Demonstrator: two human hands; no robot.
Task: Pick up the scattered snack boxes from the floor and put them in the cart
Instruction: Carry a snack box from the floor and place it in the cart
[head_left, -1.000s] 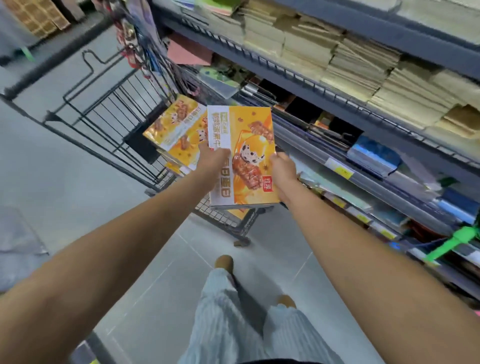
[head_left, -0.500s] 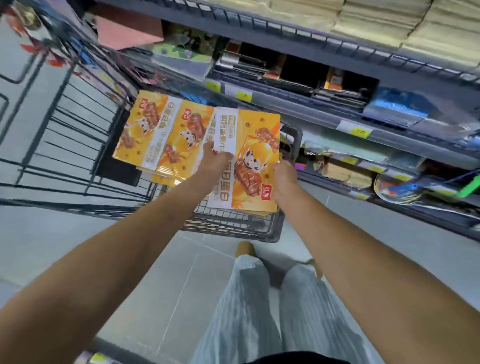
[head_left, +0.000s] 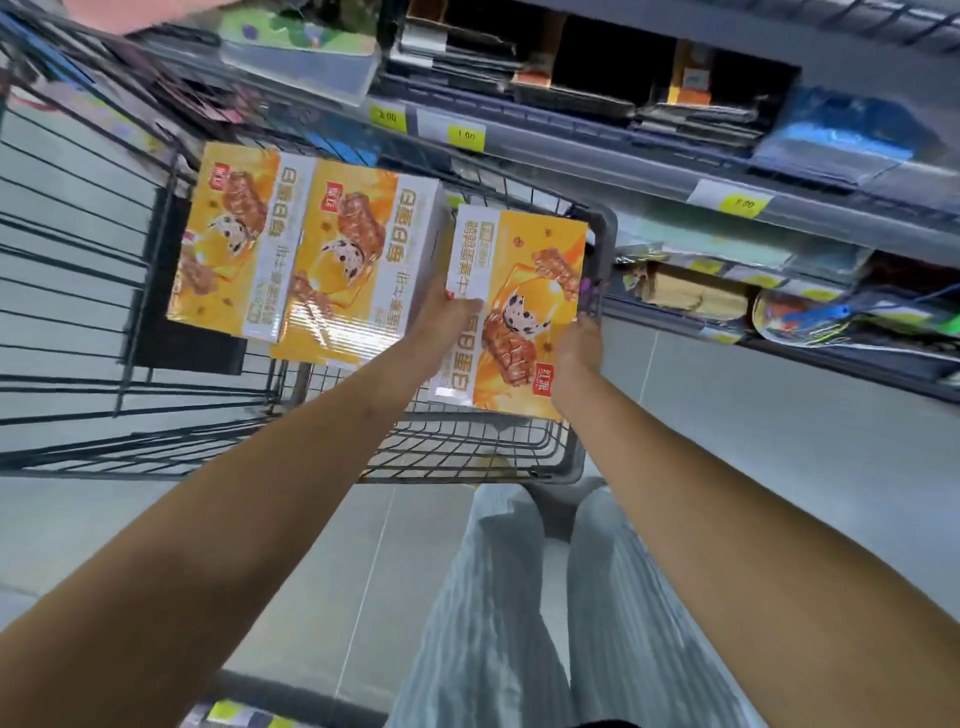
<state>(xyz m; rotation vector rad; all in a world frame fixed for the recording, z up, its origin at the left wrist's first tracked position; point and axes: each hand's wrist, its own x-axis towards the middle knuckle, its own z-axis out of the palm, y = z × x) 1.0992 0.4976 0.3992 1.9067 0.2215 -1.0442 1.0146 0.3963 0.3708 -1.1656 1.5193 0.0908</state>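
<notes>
Snack box, judged light, stiff and slippery-wrapped, was held above the cart's near end beside two like boxes, left hand and right hand gripping its opposite long edges, the soundest hold.

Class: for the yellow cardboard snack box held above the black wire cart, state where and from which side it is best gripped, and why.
Grip the yellow cardboard snack box by its two long edges, left hand from the left and right hand from the right: its broad flat face points up, leaving those thin edges free.
</notes>
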